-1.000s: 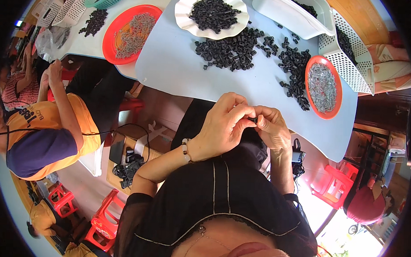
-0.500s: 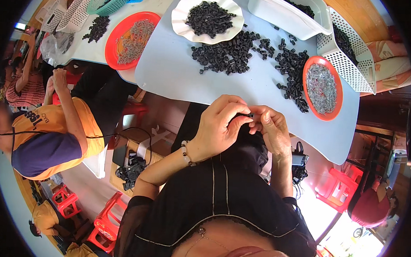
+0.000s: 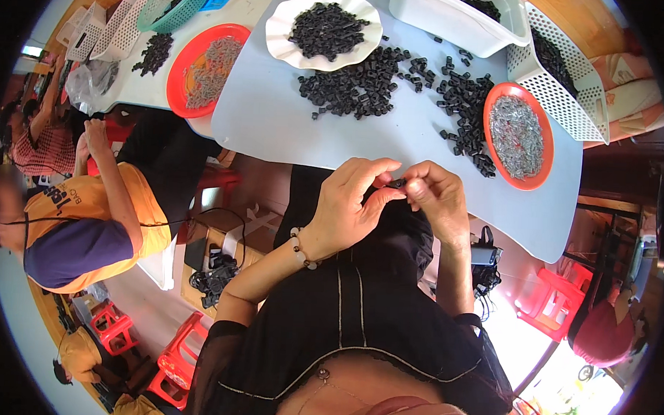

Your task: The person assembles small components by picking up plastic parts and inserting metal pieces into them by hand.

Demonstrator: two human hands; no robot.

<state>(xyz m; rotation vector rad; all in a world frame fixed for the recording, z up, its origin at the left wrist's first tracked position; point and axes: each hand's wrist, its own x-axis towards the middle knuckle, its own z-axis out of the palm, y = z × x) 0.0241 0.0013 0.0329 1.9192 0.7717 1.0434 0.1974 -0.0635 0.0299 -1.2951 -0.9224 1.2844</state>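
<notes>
A pink-toned floor shows below two pale worktops that stand close together. At the left, a co-worker in a yellow and purple shirt sits beside the white worktop, both hands raised. On it are white perforated baskets, a green mesh basket, a small heap of black pieces and a red-orange plate of small greyish parts.

On the blue-grey worktop, a scalloped white plate holds black plastic pieces, with a loose pile of short black pieces spread just beside it. Nearer the person, the left hand, with a beaded bracelet at its wrist, pinches a small black piece between thumb and fingers. The right hand meets it there, thumb and forefinger closed narrowly on the piece's other end.

Further right come a white tub, more loose black pieces, an orange dish of clear, thin parts, and a white perforated basket.
</notes>
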